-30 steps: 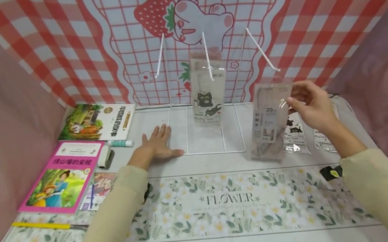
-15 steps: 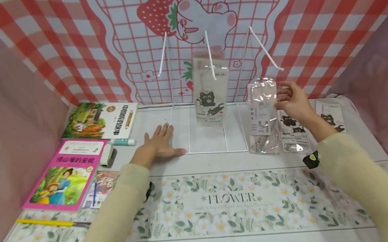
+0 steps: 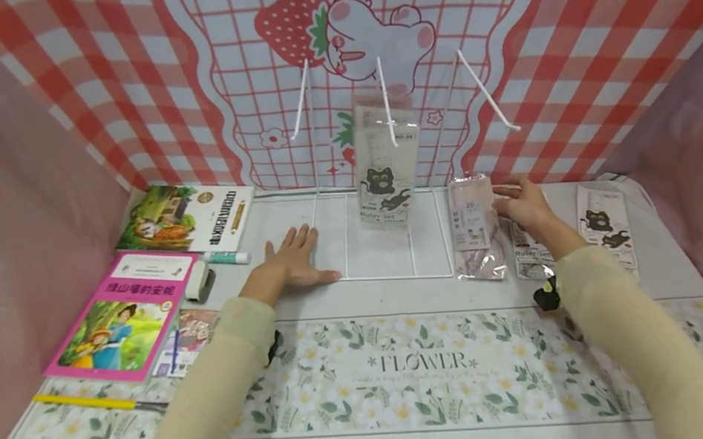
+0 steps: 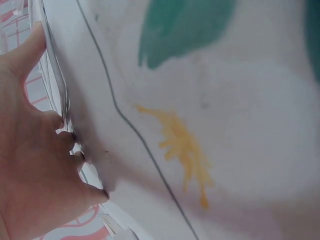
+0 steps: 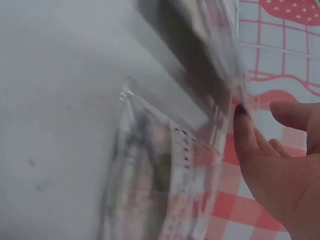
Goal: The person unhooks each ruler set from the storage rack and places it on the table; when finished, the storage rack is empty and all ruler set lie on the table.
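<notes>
My left hand (image 3: 293, 261) lies spread flat at the left edge of the white wire rack's base (image 3: 393, 279). In the left wrist view its fingers (image 4: 42, 200) reach across that edge. My right hand (image 3: 526, 210) is at the right edge of a clear ruler-set packet (image 3: 474, 228) marked 20, right of the rack. The right wrist view shows the thumb apart from the fingers, with a fingertip (image 5: 241, 112) touching the packet's edge (image 5: 235, 65). A cat-printed ruler-set packet (image 3: 531, 250) lies partly hidden under the right hand. Another cat-printed packet (image 3: 605, 225) lies farther right.
Three white prongs stick out from the rack, and a cat-printed ruler set (image 3: 387, 184) hangs on the middle prong (image 3: 386, 106). At left lie a white book (image 3: 189, 216), a pink book (image 3: 118, 312), a glue stick (image 3: 226, 257), a small white-and-dark item (image 3: 198, 282) and a yellow-handled brush (image 3: 94, 402).
My right hand has moved left and down, bringing the packet marked 20 lower beside the rack; the thumb has come off it. The cat-printed packets at right show more. My left hand stays put.
</notes>
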Available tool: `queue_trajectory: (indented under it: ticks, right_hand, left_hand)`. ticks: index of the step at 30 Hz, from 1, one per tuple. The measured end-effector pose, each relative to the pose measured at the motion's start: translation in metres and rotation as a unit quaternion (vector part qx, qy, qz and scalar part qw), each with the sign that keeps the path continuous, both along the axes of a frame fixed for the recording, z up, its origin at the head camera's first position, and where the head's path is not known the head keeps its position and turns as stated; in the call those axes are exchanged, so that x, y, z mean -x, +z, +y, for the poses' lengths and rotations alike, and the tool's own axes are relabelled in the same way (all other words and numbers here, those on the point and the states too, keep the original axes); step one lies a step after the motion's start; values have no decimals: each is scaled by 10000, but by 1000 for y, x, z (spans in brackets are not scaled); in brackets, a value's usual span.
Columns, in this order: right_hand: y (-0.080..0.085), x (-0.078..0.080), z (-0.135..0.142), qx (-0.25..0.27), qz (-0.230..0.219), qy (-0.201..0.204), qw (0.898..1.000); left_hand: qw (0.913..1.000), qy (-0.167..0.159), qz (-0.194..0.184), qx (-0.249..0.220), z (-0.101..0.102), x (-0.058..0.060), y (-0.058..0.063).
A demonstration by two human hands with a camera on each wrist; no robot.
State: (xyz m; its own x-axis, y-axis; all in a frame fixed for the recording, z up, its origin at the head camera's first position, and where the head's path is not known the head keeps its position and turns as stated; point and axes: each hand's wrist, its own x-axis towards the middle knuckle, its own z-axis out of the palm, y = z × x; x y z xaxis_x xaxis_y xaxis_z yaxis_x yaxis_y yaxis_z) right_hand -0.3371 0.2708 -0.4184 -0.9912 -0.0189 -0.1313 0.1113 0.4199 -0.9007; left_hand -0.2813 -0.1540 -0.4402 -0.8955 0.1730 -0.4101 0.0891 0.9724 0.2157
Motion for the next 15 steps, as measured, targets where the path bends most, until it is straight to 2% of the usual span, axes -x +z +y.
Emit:
queue_trajectory:
  ticks: [4, 8, 12, 15]
  right_hand:
    - [-8, 1, -2, -38, -257, -34, 9997]
    - [-9, 0, -4, -115, -285, -87, 9995]
    - [-1, -2, -10, -362, -177, -111, 9991]
    - [12, -6, -18, -698, 56, -59, 9975]
  left_hand:
    - [10000, -2, -30, -6, 1, 0, 1]
    - [10000, -7, -14, -6, 1, 0, 1]
    - [10000, 6, -10, 13, 0, 0, 0]
    - [10000, 13, -17, 11, 1, 1, 0]
